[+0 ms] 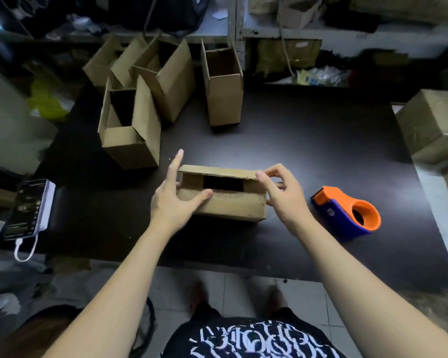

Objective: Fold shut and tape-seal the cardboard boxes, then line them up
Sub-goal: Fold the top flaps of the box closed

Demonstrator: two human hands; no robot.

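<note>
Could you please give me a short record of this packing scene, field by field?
box in work: cardboard box on the table, flaps partly folded, dark gap showing
left hand: fingers straight, thumb on the near flap
right hand: pinches the far flap at its right corner
tape dispenser: orange and blue, on the table right of the box, untouched
other boxes: standing open at back left

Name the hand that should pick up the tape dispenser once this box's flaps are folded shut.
Right. The orange-and-blue plastic tape dispenser lies just beyond the right hand, while the left hand braces the opposite end of the small brown cardboard box.
</note>
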